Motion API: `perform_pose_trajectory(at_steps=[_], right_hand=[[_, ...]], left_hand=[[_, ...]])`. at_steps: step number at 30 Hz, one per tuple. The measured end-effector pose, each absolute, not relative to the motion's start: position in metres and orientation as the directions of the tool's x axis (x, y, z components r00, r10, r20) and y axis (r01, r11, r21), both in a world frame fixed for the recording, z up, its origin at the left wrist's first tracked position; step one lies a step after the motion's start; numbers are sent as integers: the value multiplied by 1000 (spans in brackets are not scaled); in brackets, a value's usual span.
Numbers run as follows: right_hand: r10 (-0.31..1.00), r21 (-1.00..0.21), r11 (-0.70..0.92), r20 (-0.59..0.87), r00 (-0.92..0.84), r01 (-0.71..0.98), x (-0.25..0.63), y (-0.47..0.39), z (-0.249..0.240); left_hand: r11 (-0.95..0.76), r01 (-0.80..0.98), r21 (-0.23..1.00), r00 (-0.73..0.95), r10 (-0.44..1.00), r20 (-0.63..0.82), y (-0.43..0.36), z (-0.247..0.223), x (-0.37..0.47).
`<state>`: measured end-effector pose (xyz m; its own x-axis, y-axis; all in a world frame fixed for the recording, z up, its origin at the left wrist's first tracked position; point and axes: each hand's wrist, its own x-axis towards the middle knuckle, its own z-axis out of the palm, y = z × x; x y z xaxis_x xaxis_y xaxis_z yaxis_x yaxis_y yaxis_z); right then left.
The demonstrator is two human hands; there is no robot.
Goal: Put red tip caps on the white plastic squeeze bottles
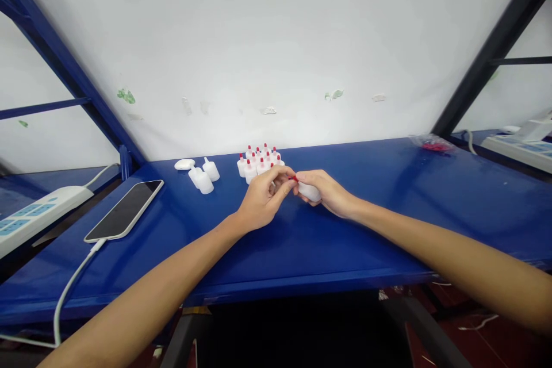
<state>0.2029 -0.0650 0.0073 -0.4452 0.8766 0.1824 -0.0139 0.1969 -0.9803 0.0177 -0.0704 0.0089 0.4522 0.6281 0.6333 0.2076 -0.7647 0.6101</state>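
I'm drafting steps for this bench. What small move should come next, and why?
Probably press the red cap snug with the left hand while the right hand steadies the white bottle: both hands meet at the cap, its seating is hidden, and the upright bottles behind wear red caps.

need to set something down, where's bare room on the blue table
Widest: the glossy blue tabletop between right hand and clear plastic bag with red contents. Smaller: between white-edged black phone and left hand. Crowded: beyond left hand, with red-tipped white plastic bottles, and farther left, with plain white bottles.
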Motion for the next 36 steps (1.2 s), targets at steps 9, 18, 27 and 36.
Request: perform_pose_trajectory(at_steps=[9,18,27,36], right_hand=[[932,-962,1,100,-348,-274,202,-66,13],[925,-986,62,115,-361,-155,201,-64,7],[924,-975,152,199,-327,-164,202,-67,2],[915,-987,89,134,-382,-134,202,-63,5]], left_hand=[[-935,336,116,657,321,682,-73,10,15],[-935,345,78,800,336,497,-74,6,16],[-948,296,118,828,316,463,-77,8,19],[-917,258,305,531,399,747,-68,12,8]])
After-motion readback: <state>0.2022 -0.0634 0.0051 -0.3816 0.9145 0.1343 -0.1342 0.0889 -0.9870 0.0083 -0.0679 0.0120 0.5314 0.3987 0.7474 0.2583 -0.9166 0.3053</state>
